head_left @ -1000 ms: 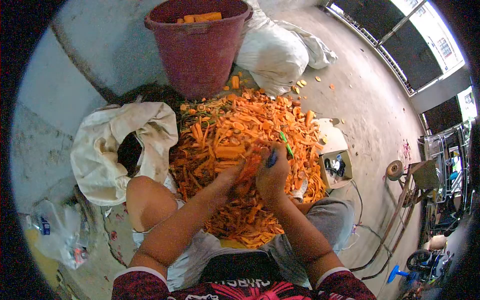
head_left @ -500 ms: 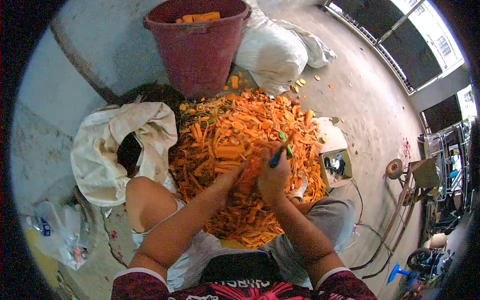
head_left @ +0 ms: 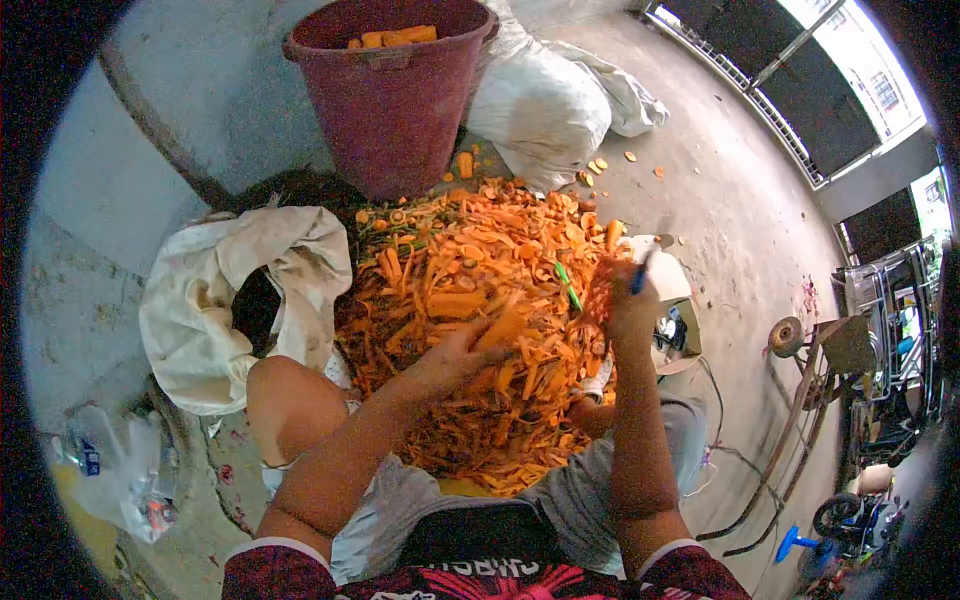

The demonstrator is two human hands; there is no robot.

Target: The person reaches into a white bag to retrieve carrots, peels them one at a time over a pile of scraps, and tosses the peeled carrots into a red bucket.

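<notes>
My left hand [head_left: 455, 362] is closed round a carrot [head_left: 507, 322], partly hidden by the fingers, over the middle of a big heap of carrot peelings [head_left: 490, 420]. Out to the right, my right hand [head_left: 632, 308] grips a blue-handled knife [head_left: 638, 280]; its blade points up and is smeared by motion. A slim green tool [head_left: 568, 285] lies on the peelings between the two hands, nearer the right. More carrots [head_left: 458, 303] rest on the heap just beyond my left hand.
Behind the heap stands a maroon bin [head_left: 390, 110] with carrots inside, beside white sacks [head_left: 550, 110]. An open cream sack [head_left: 200, 310] sits at left. At right are a small box [head_left: 680, 345], a cable and a wheelbarrow [head_left: 815, 350].
My hands have come apart. The right hand with the knife has swung right and up, away from the left, which stays over the heap with its fingers now in sight.
</notes>
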